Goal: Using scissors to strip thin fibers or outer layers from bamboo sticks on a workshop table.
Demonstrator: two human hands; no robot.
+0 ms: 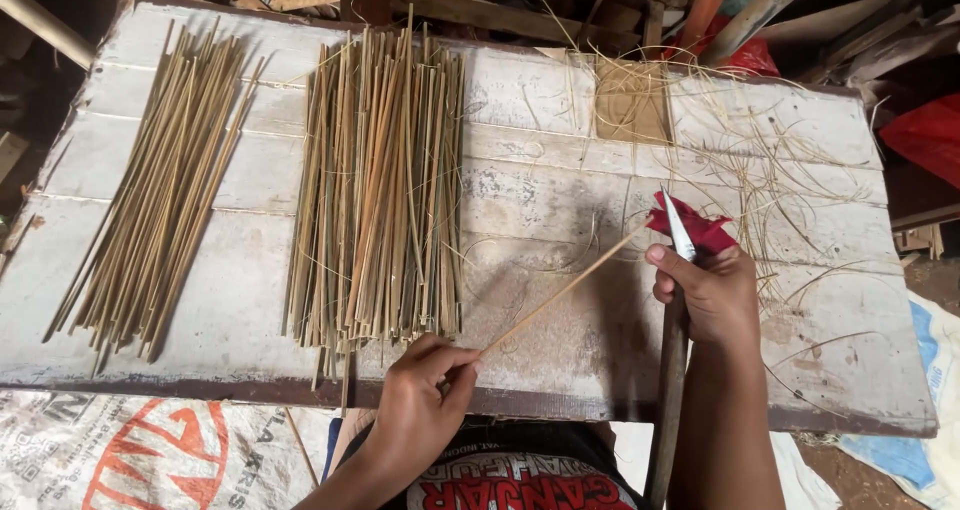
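The left hand (420,395) pinches the near end of a thin bamboo stick (560,292), which slants toward two o'clock to meet the knife (681,235) closed in the right hand's (705,295) grip. This looks like shaving the stick; the next stroke calls for a steady pull. Two stick bundles (378,190) lie at ten o'clock on the tabletop (560,170), shavings (760,170) at one o'clock, nothing obstructing.

Matt bamboo sticks (378,185) lie on a rough, whitewashed wooden board (560,185); the knife blade (680,232) is shiny metal.

Bare forearms, dark shirt with red-and-white printed lettering
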